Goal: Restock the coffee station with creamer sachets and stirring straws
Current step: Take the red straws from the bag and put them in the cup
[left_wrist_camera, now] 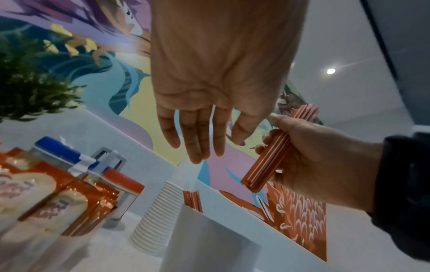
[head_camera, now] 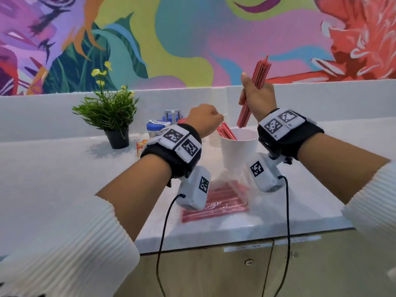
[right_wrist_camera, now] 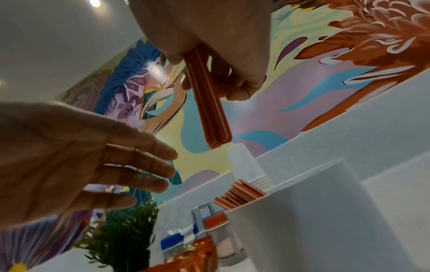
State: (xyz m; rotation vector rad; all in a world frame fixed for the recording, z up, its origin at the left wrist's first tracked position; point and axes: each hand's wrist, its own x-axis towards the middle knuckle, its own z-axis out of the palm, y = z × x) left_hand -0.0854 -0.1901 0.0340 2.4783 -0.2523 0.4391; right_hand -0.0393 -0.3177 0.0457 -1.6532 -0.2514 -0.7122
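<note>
Two hands: R (head_camera: 258, 97) grips straw bundle (head_camera: 255, 91) over cup (head_camera: 239, 146); L (left_wrist_camera: 209, 103) fingers straight, empty.

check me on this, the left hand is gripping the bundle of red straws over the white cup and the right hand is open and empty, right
Not quite: the hands are swapped. The right hand grips the bundle of red straws above the white cup, which already holds some straws. The left hand is open and empty, its fingers straight. The left wrist view shows both most plainly.
</note>
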